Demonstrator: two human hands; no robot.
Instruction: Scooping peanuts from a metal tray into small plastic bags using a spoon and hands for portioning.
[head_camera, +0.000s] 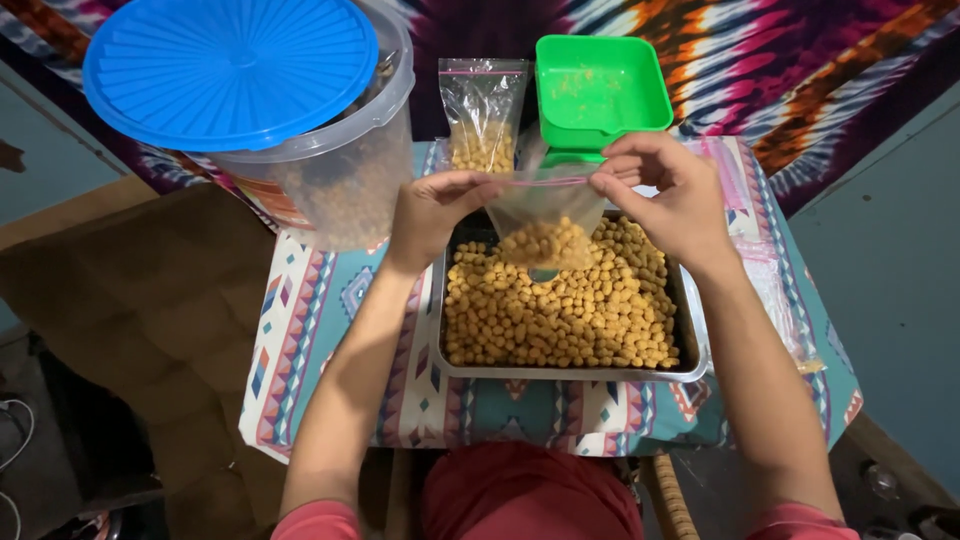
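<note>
My left hand (432, 208) and my right hand (672, 192) pinch the two top corners of a small clear zip bag (545, 228) holding yellow round snack balls. The bag hangs above the far end of a metal tray (692, 330) heaped with the same yellow balls (560, 320). Behind it, a second filled zip bag (482, 115) stands upright on the table. A green square plastic container (602, 88) sits at the far edge, just beyond my right hand.
A large clear tub (330, 170) with a blue lid (230, 68) stands at the far left. A patterned cloth (320, 330) covers the small table. Empty clear bags (775, 285) lie to the tray's right. A tie-dye fabric (800, 70) hangs behind.
</note>
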